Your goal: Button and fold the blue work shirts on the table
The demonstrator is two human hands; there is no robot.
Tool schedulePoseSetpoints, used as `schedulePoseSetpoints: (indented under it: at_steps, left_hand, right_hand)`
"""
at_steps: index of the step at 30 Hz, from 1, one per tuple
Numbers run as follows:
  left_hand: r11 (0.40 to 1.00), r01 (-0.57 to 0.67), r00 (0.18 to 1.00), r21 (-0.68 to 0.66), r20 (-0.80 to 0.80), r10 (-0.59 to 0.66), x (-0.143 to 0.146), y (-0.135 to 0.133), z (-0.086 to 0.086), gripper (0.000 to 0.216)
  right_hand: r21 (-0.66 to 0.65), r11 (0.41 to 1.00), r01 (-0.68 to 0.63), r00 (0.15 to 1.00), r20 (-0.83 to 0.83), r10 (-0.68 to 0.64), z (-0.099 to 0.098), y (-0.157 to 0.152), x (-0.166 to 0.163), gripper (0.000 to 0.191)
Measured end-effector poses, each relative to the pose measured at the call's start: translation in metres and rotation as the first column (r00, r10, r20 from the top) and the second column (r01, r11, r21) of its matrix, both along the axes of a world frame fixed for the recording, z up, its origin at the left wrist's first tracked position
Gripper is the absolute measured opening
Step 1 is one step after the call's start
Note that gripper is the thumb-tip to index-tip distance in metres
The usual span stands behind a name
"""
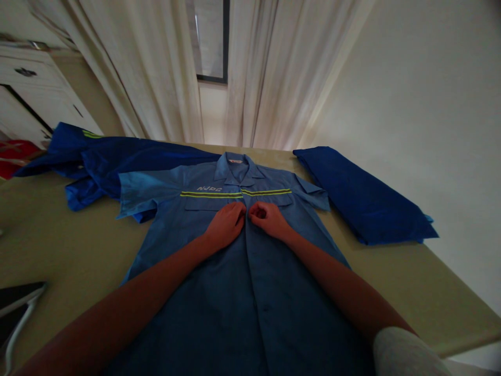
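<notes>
A blue short-sleeved work shirt (pixel 211 271) lies flat and face up, its collar pointing away from me. Yellow-green stripes cross the chest, and white lettering stands above the left one. At the front placket, just below the stripes, my left hand (pixel 227 223) pinches the fabric edge with its fingers closed. Close beside it, my right hand (pixel 268 216) is curled, thumb and fingertips together at the other side of the placket. Any button between the fingertips is hidden.
Darker blue garments lie loosely heaped (pixel 105 156) at the back left. A folded blue garment (pixel 364 198) rests at the right of the table (pixel 78 250). A black object with a white cable (pixel 23 318) sits at the left edge. Curtains (pixel 164 68) and a cabinet (pixel 43 89) stand behind.
</notes>
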State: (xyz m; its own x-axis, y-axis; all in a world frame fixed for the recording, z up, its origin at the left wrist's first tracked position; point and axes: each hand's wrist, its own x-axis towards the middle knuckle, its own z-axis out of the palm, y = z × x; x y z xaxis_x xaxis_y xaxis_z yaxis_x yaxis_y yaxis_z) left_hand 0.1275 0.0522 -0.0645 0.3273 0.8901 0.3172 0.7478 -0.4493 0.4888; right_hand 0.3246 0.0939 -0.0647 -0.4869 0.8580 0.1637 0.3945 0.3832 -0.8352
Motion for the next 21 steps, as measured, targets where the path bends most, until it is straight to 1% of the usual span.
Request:
schedulePoseSetpoints:
  at_steps: [5, 11, 16, 21]
  left_hand:
    - [1.0, 0.011, 1.0, 0.026, 0.025, -0.012, -0.0018, 0.0018, -0.0066, 0.009]
    - [0.999, 0.038, 0.993, -0.001, 0.11, -0.037, -0.0055, 0.0036, -0.0073, 0.009]
    - [0.999, 0.023, 0.995, -0.034, 0.094, -0.02, -0.0053, 0.0033, -0.006, 0.01]
    - [0.999, -0.005, 0.998, -0.051, 0.065, 0.008, -0.0031, 0.0012, -0.0024, 0.01]
  right_hand:
    - [0.003, 0.997, -0.073, 0.997, -0.039, 0.073, 0.0, 0.0032, 0.0025, 0.008]
    - [-0.015, 0.999, -0.039, 0.999, -0.033, 0.039, -0.0021, 0.003, 0.001, 0.01]
    - [0.024, 0.999, -0.042, 0.999, 0.007, 0.042, -0.0019, 0.0, -0.0004, 0.008]
    - [0.071, 0.995, -0.065, 0.997, 0.053, 0.061, 0.0044, -0.0021, -0.0004, 0.004]
